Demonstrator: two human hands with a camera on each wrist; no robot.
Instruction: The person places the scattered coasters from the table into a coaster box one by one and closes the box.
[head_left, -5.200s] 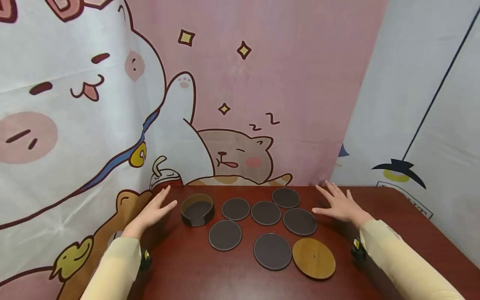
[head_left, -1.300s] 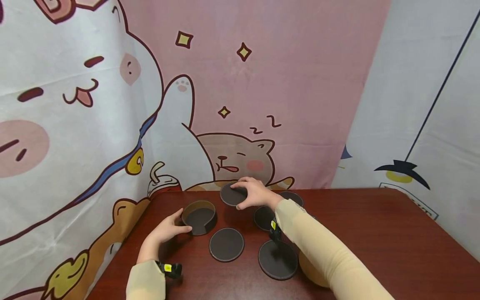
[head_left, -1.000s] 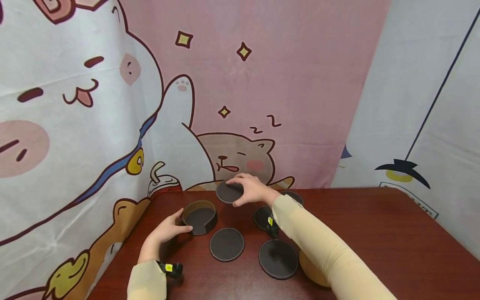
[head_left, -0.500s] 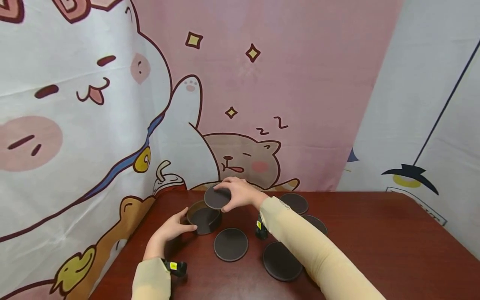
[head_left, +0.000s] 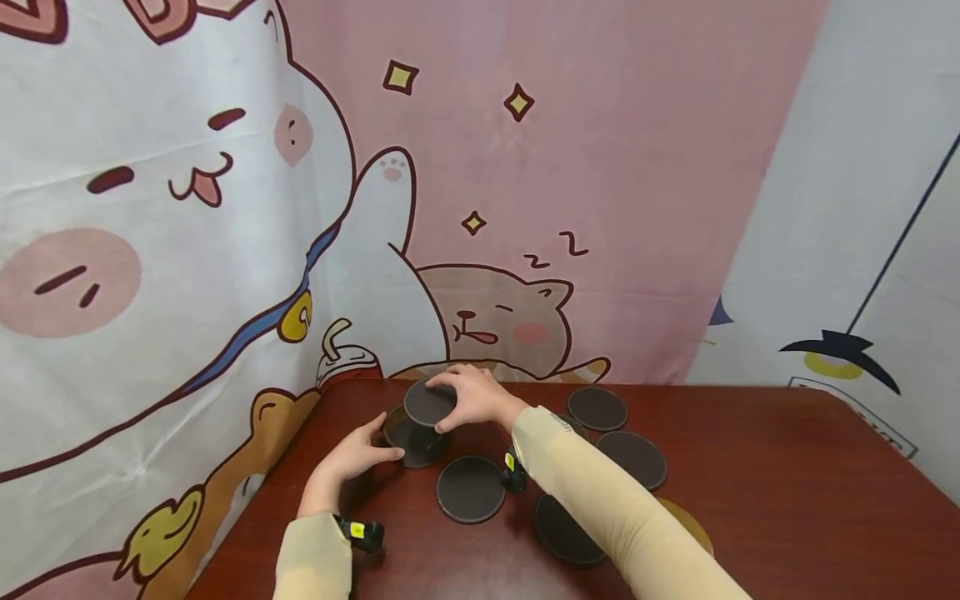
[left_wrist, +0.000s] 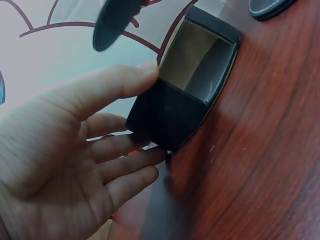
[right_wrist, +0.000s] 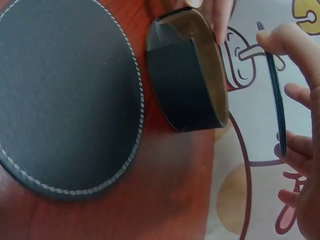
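My right hand (head_left: pixel 476 398) pinches a round dark coaster (head_left: pixel 427 403) by its edges, thumb on one side and fingers on the other. The coaster hovers just above a round dark coaster holder (head_left: pixel 415 448), which has a brown lining and a notch in its wall. Edge-on, the coaster (right_wrist: pixel 278 100) appears apart from the holder (right_wrist: pixel 180 85) in the right wrist view. My left hand (head_left: pixel 356 458) steadies the holder from its left side. In the left wrist view, the thumb lies on the rim of the holder (left_wrist: pixel 167 112) and the fingers reach along its outside.
On the reddish-brown table (head_left: pixel 810 492) lie several more dark coasters, including a near one (head_left: pixel 471 490), a front one (head_left: pixel 566 533) and a far one (head_left: pixel 597 408). A light wooden disc (head_left: pixel 686 525) is partly hidden by the right sleeve. A cartoon-printed cloth (head_left: pixel 615 167) hangs behind.
My right hand has carried the coaster leftward from the far row to above the holder. Earlier both hands were spread over the table; the left has since come to the holder.
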